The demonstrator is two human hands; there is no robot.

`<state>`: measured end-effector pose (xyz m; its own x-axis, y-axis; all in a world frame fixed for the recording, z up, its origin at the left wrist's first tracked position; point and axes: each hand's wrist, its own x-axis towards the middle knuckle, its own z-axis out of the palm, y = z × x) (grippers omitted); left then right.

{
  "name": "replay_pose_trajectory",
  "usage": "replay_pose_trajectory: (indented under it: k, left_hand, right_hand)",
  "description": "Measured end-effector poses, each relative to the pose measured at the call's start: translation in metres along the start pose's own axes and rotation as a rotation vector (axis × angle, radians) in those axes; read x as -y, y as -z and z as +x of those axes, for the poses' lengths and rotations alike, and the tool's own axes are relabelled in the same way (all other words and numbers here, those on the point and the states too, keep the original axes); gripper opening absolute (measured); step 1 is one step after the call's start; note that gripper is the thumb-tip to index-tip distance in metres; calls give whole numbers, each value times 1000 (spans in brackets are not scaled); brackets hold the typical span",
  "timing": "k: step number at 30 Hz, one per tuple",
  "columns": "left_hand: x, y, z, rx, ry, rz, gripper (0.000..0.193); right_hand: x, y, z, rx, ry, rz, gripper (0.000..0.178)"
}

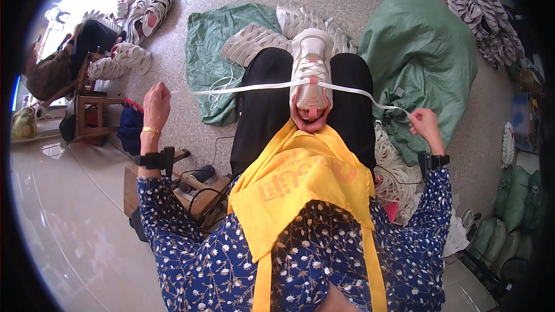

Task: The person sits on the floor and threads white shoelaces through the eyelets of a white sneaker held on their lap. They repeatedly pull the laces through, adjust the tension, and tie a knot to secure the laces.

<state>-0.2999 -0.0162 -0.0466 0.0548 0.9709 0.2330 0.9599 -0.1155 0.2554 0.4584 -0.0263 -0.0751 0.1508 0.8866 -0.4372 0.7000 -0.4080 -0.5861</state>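
Observation:
A white and pink sneaker upper lies between my knees, its pink-lined heel opening toward me. A white shoelace passes through its upper eyelets and spreads out to both sides. My left hand, closed, pinches the left end, which is pulled nearly straight and blurs near the fingers. Out to the right, my right hand pinches the other end between thumb and fingers; that side sags a little. Both hands are well apart from the shoe. A yellow apron covers my lap below the heel.
Beyond my knees, rows of white shoe uppers rest on a green woven sheet. A bulging green sack stands at right, beside a pile of white laces. Wooden stools and more stacked uppers are at left.

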Motion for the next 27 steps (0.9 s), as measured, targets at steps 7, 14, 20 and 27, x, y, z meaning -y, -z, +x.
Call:
replay_pose_trajectory:
  k: [7, 14, 20, 27]
  left_hand:
    - [-75, 41, 111, 47, -183, -193, 7]
    - [-95, 34, 113, -96, 2, -229, 10]
    - [-209, -9, 28, 734, -72, -745, 9]
    - [-256, -40, 37, 352, -102, -732, 16]
  right_hand:
    - [119, 36, 31, 340, 145, 204, 15]
    - [148, 27, 7, -47, 338, 961, 19]
    - [172, -72, -37, 378, 235, 600, 13]
    - [202, -112, -9, 270, 500, 701, 11]
